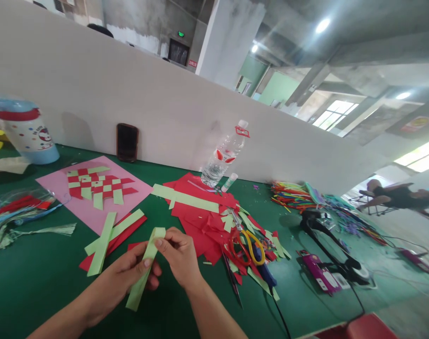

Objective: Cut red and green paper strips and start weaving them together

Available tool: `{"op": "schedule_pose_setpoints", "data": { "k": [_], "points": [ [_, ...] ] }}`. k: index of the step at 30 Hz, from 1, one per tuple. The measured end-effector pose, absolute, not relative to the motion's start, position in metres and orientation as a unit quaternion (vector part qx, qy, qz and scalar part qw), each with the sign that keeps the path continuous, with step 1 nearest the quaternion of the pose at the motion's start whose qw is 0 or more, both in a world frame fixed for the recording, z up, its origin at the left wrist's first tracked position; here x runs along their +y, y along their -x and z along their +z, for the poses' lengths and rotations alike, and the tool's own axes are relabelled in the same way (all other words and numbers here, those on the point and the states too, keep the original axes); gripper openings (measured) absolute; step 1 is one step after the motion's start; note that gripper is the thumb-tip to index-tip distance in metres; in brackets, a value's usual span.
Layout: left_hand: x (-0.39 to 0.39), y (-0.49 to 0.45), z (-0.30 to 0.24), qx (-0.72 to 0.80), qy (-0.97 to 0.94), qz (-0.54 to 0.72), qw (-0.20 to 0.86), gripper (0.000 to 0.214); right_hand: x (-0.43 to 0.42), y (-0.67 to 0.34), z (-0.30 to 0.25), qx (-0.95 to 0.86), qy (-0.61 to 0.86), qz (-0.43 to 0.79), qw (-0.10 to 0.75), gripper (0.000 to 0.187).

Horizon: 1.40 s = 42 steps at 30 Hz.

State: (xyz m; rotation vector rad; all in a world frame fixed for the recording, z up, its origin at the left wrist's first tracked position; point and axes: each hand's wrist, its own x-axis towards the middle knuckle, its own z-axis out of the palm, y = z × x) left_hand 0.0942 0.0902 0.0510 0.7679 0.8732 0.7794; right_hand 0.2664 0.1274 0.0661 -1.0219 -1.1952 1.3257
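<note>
Both my hands pinch one light green paper strip (144,266) above the green table (41,282). My left hand (131,273) grips its middle between thumb and fingers, while my right hand (177,252) pinches the folded upper end. Just left of my hands lie loose green and red strips (110,235). Farther back a pink sheet (91,214) carries a woven red-and-green mat (98,183). A pile of red paper (200,216) with a long green strip lies to the right.
Red-and-yellow scissors (244,245) rest on paper scraps right of my hands. A water bottle (225,155), a glue stick (229,182), a phone (127,142) against the white partition, a dotted cup (29,129), coloured sticks (294,195) and a black stand (327,249) surround them.
</note>
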Motion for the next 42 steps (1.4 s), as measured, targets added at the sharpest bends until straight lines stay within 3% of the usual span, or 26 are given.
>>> {"op": "schedule_pose_setpoints", "data": {
  "k": [4,9,14,26,31,42],
  "points": [
    [0.091,-0.095,0.056,0.402,-0.35,0.359,0.766,0.051,0.128,-0.265,0.063,-0.523,0.437,0.525,0.51,0.026],
    [0.093,-0.095,0.059,0.393,-0.308,0.353,0.791,0.065,0.127,-0.265,0.06,-0.518,0.448,0.541,0.488,0.028],
    [0.094,-0.095,0.057,0.382,-0.288,0.36,0.801,0.077,0.128,-0.264,0.06,-0.471,0.466,0.539,0.52,0.036],
    [0.092,-0.095,0.061,0.412,-0.294,0.309,0.805,0.061,0.131,-0.263,0.058,-0.463,0.431,0.581,0.512,0.05],
    [0.093,-0.094,0.059,0.397,-0.289,0.314,0.813,0.076,0.13,-0.264,0.057,-0.479,0.442,0.564,0.508,0.045],
    [0.091,-0.095,0.065,0.429,-0.311,0.281,0.8,0.077,0.131,-0.263,0.06,-0.471,0.418,0.577,0.52,0.046]
  ]
}}
